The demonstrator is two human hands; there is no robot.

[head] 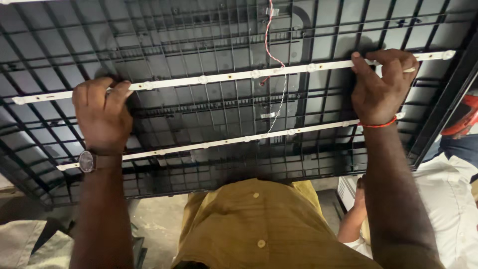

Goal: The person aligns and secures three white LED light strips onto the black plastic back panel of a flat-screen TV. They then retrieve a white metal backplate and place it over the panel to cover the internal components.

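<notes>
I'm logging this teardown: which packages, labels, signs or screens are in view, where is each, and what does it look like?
Screen: only the large black ribbed plastic back panel of a flat display, filling the upper frame, with no lit face showing.
On it: two long white light strips, the upper one under the left hand and right hand.
Packages, labels, signs: none that I can make out.

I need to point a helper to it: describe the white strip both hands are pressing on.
On the big black ribbed panel, two long white strips run side to side. It is the upper strip, under the left hand and right hand; the lower strip lies untouched nearer the yellow shirt.
</notes>
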